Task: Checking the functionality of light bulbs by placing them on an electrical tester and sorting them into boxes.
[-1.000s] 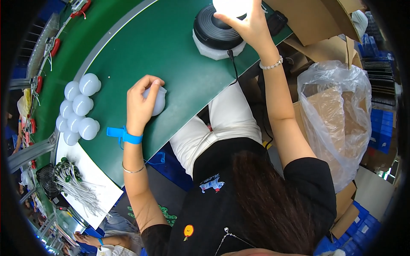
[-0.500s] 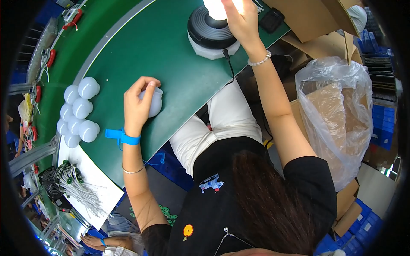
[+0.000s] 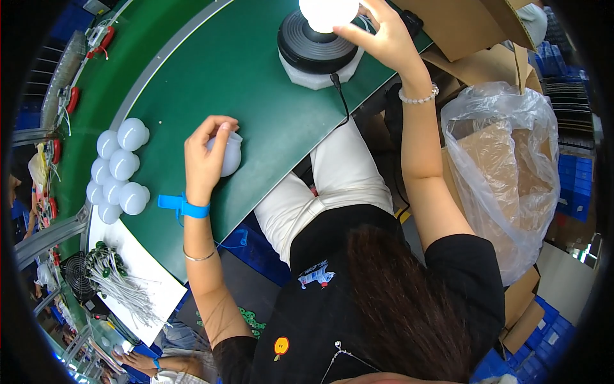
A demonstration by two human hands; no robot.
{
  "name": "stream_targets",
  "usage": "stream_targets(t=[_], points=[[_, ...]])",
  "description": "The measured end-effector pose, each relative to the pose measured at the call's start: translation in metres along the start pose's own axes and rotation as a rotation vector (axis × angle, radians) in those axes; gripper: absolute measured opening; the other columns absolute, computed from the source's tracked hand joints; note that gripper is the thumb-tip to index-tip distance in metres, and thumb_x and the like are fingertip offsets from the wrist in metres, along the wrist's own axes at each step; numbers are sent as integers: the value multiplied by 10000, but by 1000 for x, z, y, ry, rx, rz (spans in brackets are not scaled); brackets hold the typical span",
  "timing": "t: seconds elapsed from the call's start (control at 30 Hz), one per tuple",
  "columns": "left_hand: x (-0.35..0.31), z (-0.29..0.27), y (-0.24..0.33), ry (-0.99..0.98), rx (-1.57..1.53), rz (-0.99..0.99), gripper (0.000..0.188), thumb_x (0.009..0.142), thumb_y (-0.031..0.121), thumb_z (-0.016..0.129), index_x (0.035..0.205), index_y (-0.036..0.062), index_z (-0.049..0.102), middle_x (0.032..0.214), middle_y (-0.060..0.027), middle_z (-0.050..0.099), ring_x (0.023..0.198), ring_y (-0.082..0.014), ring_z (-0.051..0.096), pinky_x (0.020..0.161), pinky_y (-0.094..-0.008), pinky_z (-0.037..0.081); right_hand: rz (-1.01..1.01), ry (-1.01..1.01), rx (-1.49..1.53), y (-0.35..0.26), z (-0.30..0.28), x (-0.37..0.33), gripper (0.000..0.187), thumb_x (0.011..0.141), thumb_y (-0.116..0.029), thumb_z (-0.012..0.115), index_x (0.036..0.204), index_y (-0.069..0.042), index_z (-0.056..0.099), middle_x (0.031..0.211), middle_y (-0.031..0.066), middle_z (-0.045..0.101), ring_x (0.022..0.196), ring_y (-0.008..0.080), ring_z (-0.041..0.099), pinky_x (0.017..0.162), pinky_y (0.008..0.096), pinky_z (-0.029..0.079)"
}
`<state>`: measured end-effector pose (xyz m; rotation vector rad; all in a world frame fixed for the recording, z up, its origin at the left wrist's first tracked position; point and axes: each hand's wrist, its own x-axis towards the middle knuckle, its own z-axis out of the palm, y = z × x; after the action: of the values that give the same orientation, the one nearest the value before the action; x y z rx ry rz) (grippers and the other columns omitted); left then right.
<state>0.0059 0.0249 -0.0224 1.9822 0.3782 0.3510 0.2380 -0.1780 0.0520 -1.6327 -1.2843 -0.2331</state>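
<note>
My left hand (image 3: 206,150) rests on the green table, its fingers curled over a dull white globe bulb (image 3: 231,157) with a rim at its upper right. At the top of the view, a brightly lit white globe bulb (image 3: 327,11) stands on a black ridged round base (image 3: 311,48). My right hand (image 3: 387,35) is at its right side, thumb against the lower edge and the other fingers curved toward the far side. The glare hides part of that contact.
Several white globe bulbs (image 3: 123,164) stand grouped at the left. Green-ended white wires (image 3: 121,281) lie on a white board (image 3: 167,291). A black cable (image 3: 345,102) hangs from the base over the table edge. Cardboard and a plastic-lined box (image 3: 505,173) stand at the right. Another person's hands (image 3: 137,361) show lower left.
My right hand has shifted right from across the lit globe to its side, uncovering more of it. The black base has moved slightly left. My left hand stays on its bulb.
</note>
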Motion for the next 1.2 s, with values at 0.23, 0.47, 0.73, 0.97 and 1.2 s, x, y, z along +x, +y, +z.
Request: stream_targets(t=[0.23,0.47,0.73,0.97,1.2], points=[[0,-2,3,-7,85,33,225,906,174,539,838,-21,627,773,-106,644,725,-174,612,678,-284,468,41,41,-7,9,10,0,540,737,-178,768,1190,5,538,1212,138,534,1130,238,495,970,349,392],[-1,-1,0,5,74,30,232,899,177,543,804,-19,623,750,-106,630,703,-183,601,656,-286,458,92,23,79,22,14,12,676,682,-232,812,1217,-1,470,1141,121,531,1052,221,515,896,321,434],[0,-1,1,3,61,51,227,900,168,543,800,-21,620,755,-106,634,709,-187,607,662,-284,460,277,76,187,30,16,0,664,701,-209,792,1226,1,443,1198,143,494,1117,232,478,956,340,393],[0,0,-1,7,64,41,226,900,167,543,798,-22,612,758,-106,639,713,-190,611,670,-284,464,17,106,-159,-1,8,-16,541,691,-156,786,1127,-4,504,1048,143,504,977,269,497,885,345,402],[0,2,-1,-4,37,44,221,899,161,547,788,-24,596,768,-108,652,723,-186,620,688,-287,474,-371,211,-388,36,33,4,606,655,-263,822,1117,16,547,1068,188,569,1003,346,536,906,404,423]])
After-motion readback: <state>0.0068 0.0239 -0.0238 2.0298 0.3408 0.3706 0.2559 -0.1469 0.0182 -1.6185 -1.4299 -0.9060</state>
